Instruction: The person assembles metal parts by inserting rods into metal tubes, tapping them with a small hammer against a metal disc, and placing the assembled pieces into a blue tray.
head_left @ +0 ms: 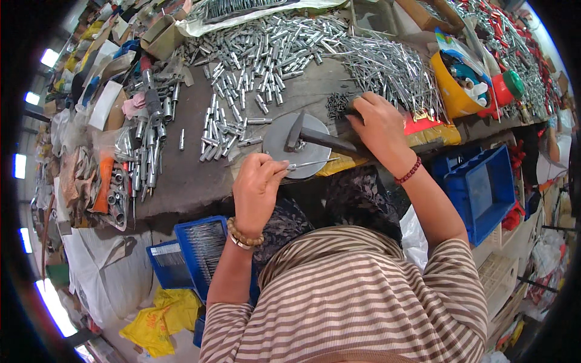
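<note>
The left hand pinches a thin metal pin between thumb and fingertips, its grip pressed tight on the near end while the far end pokes out over a round metal disc lying on the surface. Just beyond that grip, a hammer rests on the disc — its dark head up on the plate, its handle running off toward the other hand. The right hand sits well beyond and to the right of the pin, fingers curled down into a small heap of dark little parts; its grip is closed over them, though I cannot tell exactly what it has caught. Further out from both hands, short silver tubes lie scattered, and a dense pile of long thin rods spreads past the right hand. Below the left wrist, off the edge of the surface, a blue tray holds more thin pins.
</note>
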Available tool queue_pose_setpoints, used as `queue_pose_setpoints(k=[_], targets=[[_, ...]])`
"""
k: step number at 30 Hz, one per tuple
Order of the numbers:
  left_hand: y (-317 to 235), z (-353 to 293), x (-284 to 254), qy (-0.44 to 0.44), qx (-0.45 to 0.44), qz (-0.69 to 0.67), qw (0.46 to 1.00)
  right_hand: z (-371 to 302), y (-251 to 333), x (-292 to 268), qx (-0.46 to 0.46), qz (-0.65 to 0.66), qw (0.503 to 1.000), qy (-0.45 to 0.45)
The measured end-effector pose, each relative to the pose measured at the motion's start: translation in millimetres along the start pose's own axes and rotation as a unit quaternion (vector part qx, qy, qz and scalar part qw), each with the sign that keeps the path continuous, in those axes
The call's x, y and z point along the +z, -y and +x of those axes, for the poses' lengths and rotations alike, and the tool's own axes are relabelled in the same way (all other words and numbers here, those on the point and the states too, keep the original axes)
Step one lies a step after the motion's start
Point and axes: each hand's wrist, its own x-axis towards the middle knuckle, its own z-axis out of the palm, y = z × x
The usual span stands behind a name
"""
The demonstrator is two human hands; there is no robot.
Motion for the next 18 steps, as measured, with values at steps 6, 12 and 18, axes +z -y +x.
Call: queue_pose_setpoints(k=[6, 12, 18], targets=[[-1, 1, 2, -0.004, -0.007, 0.000, 1.000, 3, -8, 5, 0.015, -0.001, 0.999, 0.030], [4, -1, 3, -0.014, 0.028, 0.010, 0.999, -2, 34, -8, 0.062, 0.116, 0.990, 0.046], [6, -1, 2, -0.019, 0.040, 0.015, 0.999, -13, 83, 3, -0.083, 0.222, 0.968, 0.085]])
